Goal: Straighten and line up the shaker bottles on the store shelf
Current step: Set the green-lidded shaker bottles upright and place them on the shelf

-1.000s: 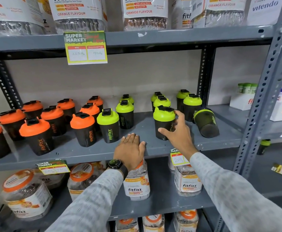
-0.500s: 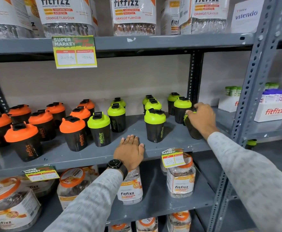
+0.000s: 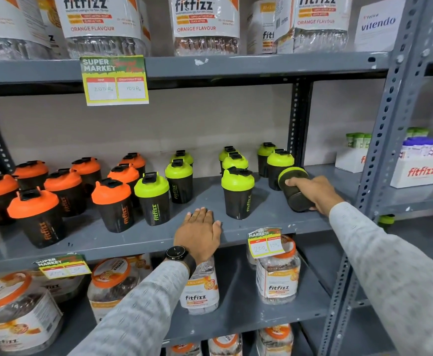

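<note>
Black shaker bottles stand on the grey middle shelf [image 3: 261,224]: several with orange lids [image 3: 36,217] on the left, several with green lids [image 3: 237,195] in the middle and right. One green-lidded shaker [image 3: 293,187] lies tipped on its side at the shelf's right end, lid facing back-left. My right hand [image 3: 313,191] is wrapped around its body. My left hand [image 3: 200,233] rests flat, palm down, on the shelf's front edge, holding nothing.
A grey perforated upright [image 3: 379,176] stands just right of the tipped shaker. Fitfizz jars [image 3: 278,276] fill the shelf below, and larger jars [image 3: 205,24] the shelf above. Price tags [image 3: 115,82] hang from shelf edges. White fitfizz boxes [image 3: 417,170] sit on the neighbouring rack.
My right hand left the front green shaker, moved right and closed around the tipped shaker. My left hand has stayed flat on the shelf edge.
</note>
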The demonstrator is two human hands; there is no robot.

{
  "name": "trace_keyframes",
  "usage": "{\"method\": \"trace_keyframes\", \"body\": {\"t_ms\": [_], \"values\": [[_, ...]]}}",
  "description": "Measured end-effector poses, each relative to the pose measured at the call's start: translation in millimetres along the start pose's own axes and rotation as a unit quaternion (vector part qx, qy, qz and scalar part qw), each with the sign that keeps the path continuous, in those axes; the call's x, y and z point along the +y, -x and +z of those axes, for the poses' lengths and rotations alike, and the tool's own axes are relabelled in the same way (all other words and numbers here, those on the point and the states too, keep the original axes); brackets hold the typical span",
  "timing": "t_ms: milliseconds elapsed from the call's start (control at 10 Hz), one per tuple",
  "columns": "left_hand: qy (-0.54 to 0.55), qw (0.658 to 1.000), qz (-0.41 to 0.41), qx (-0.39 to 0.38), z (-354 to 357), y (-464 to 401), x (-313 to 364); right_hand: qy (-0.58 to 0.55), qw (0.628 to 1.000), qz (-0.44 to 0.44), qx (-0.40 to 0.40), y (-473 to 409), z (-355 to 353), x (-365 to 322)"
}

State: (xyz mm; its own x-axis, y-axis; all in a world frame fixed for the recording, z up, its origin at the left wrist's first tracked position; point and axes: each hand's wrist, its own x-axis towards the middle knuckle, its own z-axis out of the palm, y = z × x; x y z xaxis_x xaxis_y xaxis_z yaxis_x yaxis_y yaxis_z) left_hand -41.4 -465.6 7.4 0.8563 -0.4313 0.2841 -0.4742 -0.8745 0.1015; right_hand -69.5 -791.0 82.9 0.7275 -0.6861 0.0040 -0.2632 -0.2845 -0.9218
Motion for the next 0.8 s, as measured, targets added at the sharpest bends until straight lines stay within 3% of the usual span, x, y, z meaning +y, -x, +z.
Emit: {"method": "trace_keyframes", "body": {"t_ms": [100,300,800], "values": [[-0.003,1.000,0.000,0.004,0.7,0.4,-0.6,-0.089,0.996,-0.016,0.000,-0.9,4.7,-3.3],[-0.004,1.000,0.000,0.006,1.4,-0.1,-0.8,-0.156,0.981,-0.111,-0.011,0.5,15.4,19.2],[0.001,1.000,0.005,0.020,3.4,-0.7,-1.0,-0.083,0.977,-0.194,0.035,9.3,31.9,56.9]]}}
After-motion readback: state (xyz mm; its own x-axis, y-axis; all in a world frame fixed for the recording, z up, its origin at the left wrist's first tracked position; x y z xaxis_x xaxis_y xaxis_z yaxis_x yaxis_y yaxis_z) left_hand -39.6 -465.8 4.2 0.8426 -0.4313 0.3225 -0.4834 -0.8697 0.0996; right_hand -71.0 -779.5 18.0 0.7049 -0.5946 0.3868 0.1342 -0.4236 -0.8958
